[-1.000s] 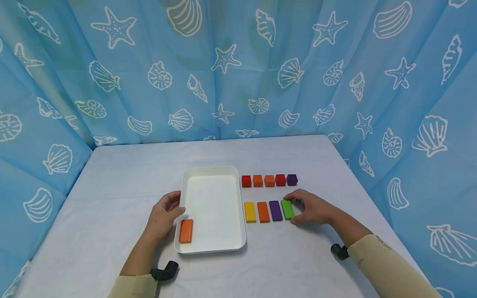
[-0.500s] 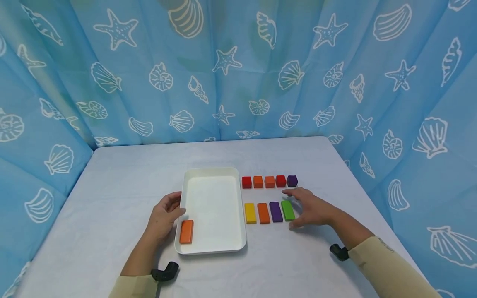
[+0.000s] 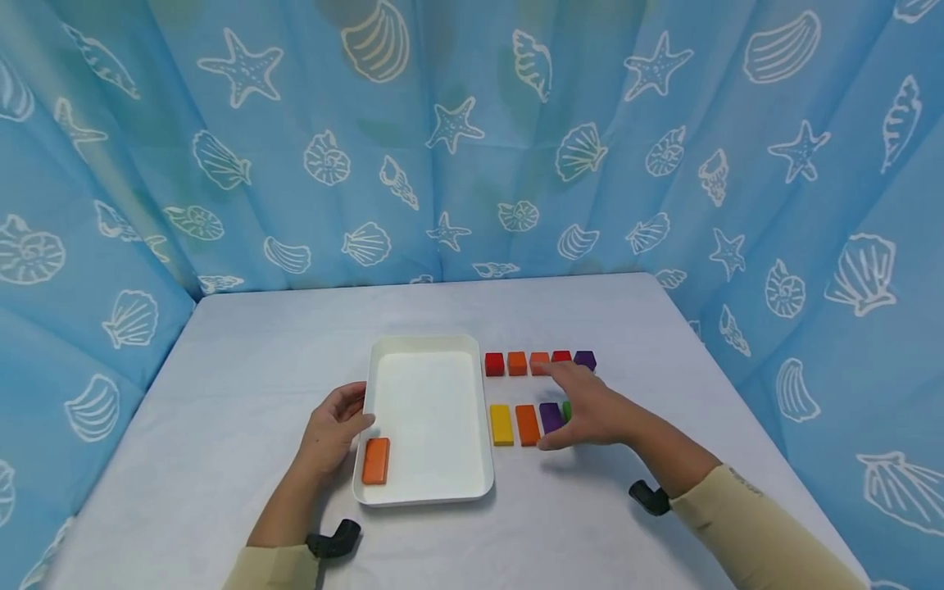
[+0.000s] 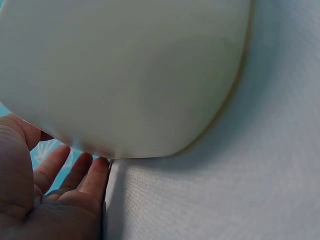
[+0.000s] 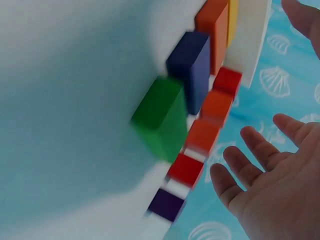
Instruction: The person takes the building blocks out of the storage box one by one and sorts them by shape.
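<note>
My left hand [image 3: 332, 430] holds the left rim of a white tray [image 3: 483, 410], thumb over the edge and fingertips against the outer wall. In the left wrist view the tray's side [image 4: 125, 75] looms above that hand. An orange rectangular block [image 3: 375, 461] lies in the tray's near-left corner. My right hand [image 3: 599, 411] hovers with fingers spread and nothing in them. Beneath it, partly covered, are a purple block [image 3: 550, 417] and a green block [image 5: 161, 112]. Left of these lie an orange block [image 3: 527, 425] and a yellow block [image 3: 501, 425].
Behind the rectangular blocks runs a row of small cubes: red [image 3: 494, 365], orange [image 3: 517, 364], a second orange [image 5: 202, 135], a second red [image 5: 185, 170], and purple [image 3: 586, 360]. A white cloth covers the table [image 3: 280, 336]. A blue seashell curtain [image 3: 457, 188] hangs around it.
My right hand has let go of the green block, spread its fingers and moved left above the blocks. My left hand stays at the tray. The head view has shifted slightly.
</note>
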